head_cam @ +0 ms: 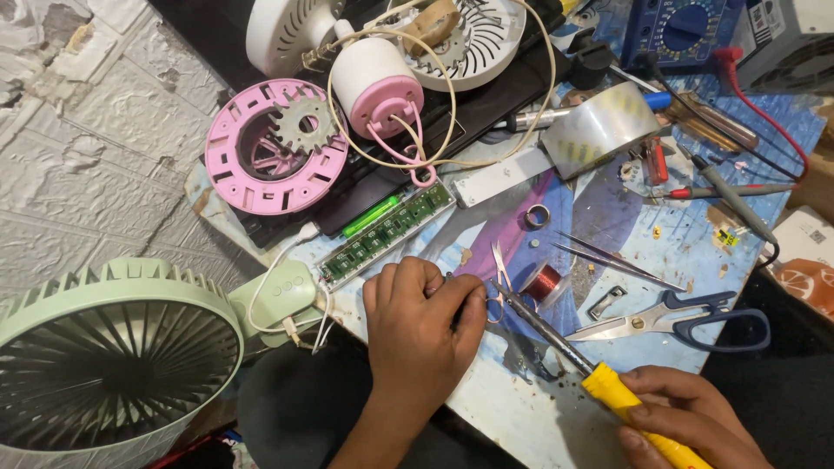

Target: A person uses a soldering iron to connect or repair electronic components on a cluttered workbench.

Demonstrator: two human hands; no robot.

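Right hand [686, 417] clamped on yellow-handled soldering iron [578, 356] at table's [521, 417] near edge, tip beside left fingers | left hand [421, 326] closed, pinching something too small to tell, near edge | copper wire spool [544, 282] just beyond | scissors [673, 317] right | green circuit board [387, 230] farther | pink fan housing [269, 148] at far left corner.

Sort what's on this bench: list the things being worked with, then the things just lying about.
In use:
- left hand
- right hand
- yellow-handled soldering iron
- small metal scissors

Lying about:
- blue-handled scissors
- steel tweezers
- copper wire spool
- pale green fan
- pink round fan housing
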